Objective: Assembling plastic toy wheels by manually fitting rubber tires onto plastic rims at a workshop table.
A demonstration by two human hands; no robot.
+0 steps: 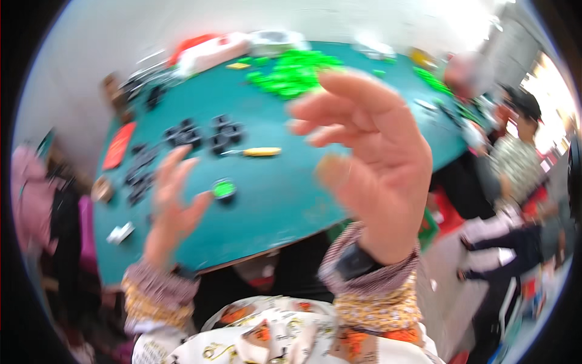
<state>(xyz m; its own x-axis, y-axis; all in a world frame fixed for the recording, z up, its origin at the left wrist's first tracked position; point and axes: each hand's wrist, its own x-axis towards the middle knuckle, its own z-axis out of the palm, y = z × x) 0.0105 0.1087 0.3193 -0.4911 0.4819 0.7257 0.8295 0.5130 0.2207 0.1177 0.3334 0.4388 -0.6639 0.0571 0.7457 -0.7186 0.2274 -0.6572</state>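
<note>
My right hand (370, 158) is raised close to the camera, fingers spread and curled, holding nothing. My left hand (173, 203) hovers lower over the teal table (273, 206), fingers apart and empty. Just right of the left hand a small black part with a green top (224, 190) lies on the table. Beyond it rests a yellow-handled screwdriver (257, 151). Both wrists wear patterned cuffs, and a dark watch sits on the right wrist. The picture is blurred by motion.
Black parts (188, 136) are scattered over the left of the table, and a heap of green parts (294, 73) lies at the back. A red flat piece (118, 145) sits at the left edge. Another person (515, 151) is at the right.
</note>
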